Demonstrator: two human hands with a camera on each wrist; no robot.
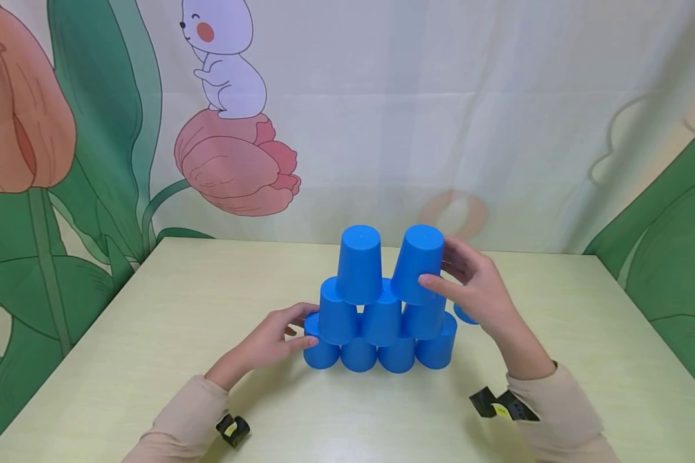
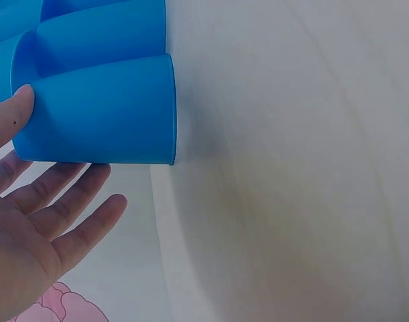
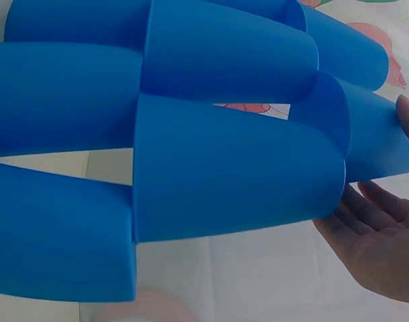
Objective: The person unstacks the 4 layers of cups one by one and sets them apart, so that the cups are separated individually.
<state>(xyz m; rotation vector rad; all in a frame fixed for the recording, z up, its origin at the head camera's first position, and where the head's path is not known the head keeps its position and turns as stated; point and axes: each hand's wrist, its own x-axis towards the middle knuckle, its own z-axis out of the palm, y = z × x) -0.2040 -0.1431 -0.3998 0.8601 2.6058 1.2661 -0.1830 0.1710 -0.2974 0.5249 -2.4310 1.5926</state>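
Upside-down blue cups stand stacked in three tiers on the table: several in the bottom row, three in the middle row (image 1: 381, 325), two on top. My right hand (image 1: 477, 283) grips the top right cup (image 1: 418, 257), thumb in front and fingers behind. That cup leans slightly and sits at the middle row's tops. The top left cup (image 1: 360, 263) stands upright. Beside the bottom left cup (image 2: 100, 114), my left hand (image 1: 278, 337) rests its thumb and loosely spread fingers against the cup's sides. In the right wrist view, the right-hand fingers (image 3: 375, 215) are partly hidden behind the cups.
Another blue piece (image 1: 466, 314) shows behind the stack, partly hidden by my right hand. The pale wooden table (image 1: 208, 276) reaches back to a curtain (image 1: 498, 116) printed with flowers and a white animal. Black wrist straps (image 1: 233, 429) sit on both sleeves.
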